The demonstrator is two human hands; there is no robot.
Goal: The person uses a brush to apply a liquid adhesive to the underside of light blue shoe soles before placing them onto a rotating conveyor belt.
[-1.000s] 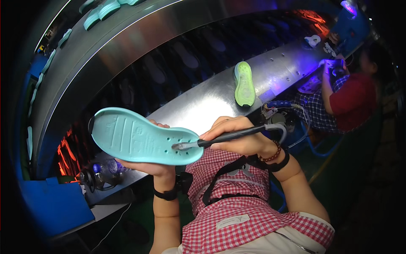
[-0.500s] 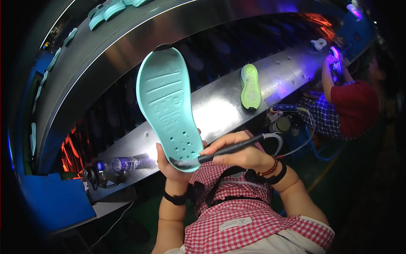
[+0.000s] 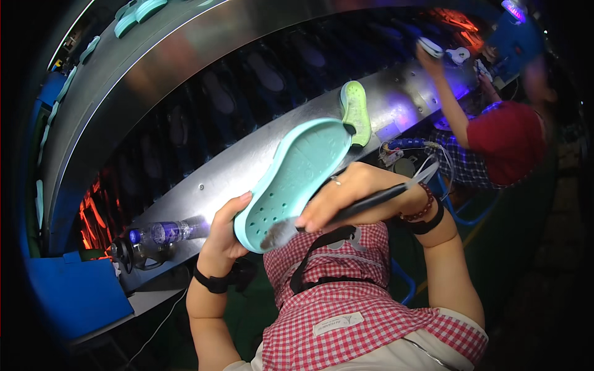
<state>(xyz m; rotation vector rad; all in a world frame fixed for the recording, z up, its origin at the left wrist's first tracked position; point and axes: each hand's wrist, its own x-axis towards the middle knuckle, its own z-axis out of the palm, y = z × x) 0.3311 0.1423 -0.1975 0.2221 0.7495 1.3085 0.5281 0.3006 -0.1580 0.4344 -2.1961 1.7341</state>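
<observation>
We are holding a turquoise shoe sole [image 3: 309, 164] above a long metal surface [image 3: 192, 204], its recessed face turning up toward us, its broad, dark-tabbed end pointing to 1 o'clock and its end with small holes to 7. Our left hand [image 3: 224, 232], a black band circling its wrist, is gripping the sole's rim at 8 o'clock, the left fingers [image 3: 239, 204] closing firmly on the edge. At about 3 o'clock from the sole's middle, our right hand [image 3: 356, 195] is holding a dark-handled brush [image 3: 377, 199], its fingers wrapping narrowly around the handle, while a pale tube [image 3: 429, 173] is curving off the rear. The bristles [image 3: 279, 235] are blurring over the holed end at 6 to 7 o'clock; we cannot tell whether they are touching it.

Between 1 and 2 o'clock, a lime-green sole [image 3: 355, 108] is lying on the surface, the dark tab partly covering it in our view. A clear bottle with a purple label [image 3: 166, 232] is lying on its side at 8 o'clock. Near 3 o'clock, a co-worker in a red top [image 3: 504, 142] is lifting a white shoe part [image 3: 430, 47] in one hand. Further turquoise pieces [image 3: 126, 25] are lining the machine's upper ledge at 10 to 11 o'clock.
</observation>
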